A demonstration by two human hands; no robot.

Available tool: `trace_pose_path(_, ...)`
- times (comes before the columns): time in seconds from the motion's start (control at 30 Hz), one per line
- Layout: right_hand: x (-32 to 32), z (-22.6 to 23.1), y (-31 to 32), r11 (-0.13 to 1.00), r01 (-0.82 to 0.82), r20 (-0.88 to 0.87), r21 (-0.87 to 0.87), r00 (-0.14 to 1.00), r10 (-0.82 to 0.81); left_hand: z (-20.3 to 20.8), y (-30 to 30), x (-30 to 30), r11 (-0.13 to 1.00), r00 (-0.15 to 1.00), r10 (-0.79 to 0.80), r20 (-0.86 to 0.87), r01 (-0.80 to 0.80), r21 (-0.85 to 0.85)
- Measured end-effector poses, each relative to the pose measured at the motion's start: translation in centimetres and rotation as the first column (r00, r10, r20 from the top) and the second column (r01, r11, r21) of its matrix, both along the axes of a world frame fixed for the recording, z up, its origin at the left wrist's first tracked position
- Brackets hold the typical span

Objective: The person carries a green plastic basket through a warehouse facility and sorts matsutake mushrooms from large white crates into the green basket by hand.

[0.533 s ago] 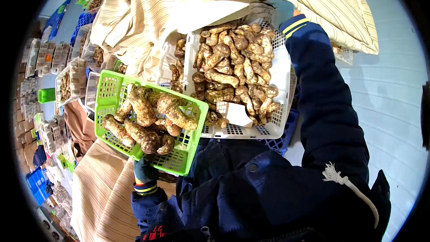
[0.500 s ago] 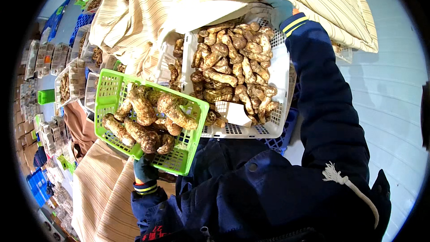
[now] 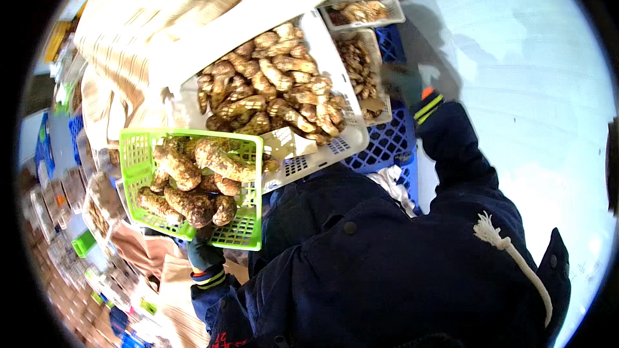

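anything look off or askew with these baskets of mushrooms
The big white basket of mushrooms sits tilted, its near corner overhanging the blue crate. The green basket is held up only by the left hand, slanted. Nothing spilled.

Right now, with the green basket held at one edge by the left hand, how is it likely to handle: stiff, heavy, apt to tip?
The green basket looks like rigid perforated plastic, so it probably keeps its shape. It is piled with large mushrooms, so likely heavy for its size. Only the left hand grips its near edge, so it may sag or tip away from it, and the loosely piled mushrooms could shift.
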State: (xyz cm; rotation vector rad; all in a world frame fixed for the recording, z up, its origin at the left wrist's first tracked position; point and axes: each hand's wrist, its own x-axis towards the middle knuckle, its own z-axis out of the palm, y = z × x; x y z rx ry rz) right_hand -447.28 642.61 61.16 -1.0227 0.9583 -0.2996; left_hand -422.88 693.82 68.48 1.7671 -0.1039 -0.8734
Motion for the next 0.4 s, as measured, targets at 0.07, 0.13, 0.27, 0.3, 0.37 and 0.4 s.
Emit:
trace_pose_path(0.07, -2.5, -2.2, 4.2, 0.994, 0.062, -0.013, 0.089, 0.998, -0.061, -1.0, 1.4, 0.4, 0.906, 0.799, -0.399, 0.451, 0.266, 0.330)
trace_pose_path(0.13, -5.6, -3.5, 6.7, 0.983, 0.086, -0.072, 0.159, 0.995, -0.075, 0.1, -1.5, -2.3, 0.992, 0.993, -0.099, 0.062, 0.093, 0.085)
trace_pose_path(0.27, -7.0, -4.0, 13.6, 0.951, 0.115, -0.030, 0.286, 0.993, -0.111, 0.5, -1.0, -2.3, 0.982, 0.993, -0.118, -0.010, 0.116, -0.148)
trace_pose_path(0.3, -7.2, -3.9, 14.2, 0.941, 0.096, -0.050, 0.326, 0.995, -0.084, 0.5, -0.8, -2.7, 0.962, 0.991, -0.132, -0.017, 0.124, -0.243)
trace_pose_path(0.37, -8.8, -5.0, 14.8, 0.920, 0.116, -0.114, 0.374, 0.990, -0.078, 0.0, -1.3, -2.5, 0.990, 0.959, 0.061, -0.276, -0.094, -0.107)
trace_pose_path(0.4, -9.9, -5.7, 14.8, 0.909, 0.130, -0.154, 0.396, 0.985, -0.074, 1.5, 2.7, -2.8, 0.991, 0.957, 0.058, -0.283, -0.088, -0.096)
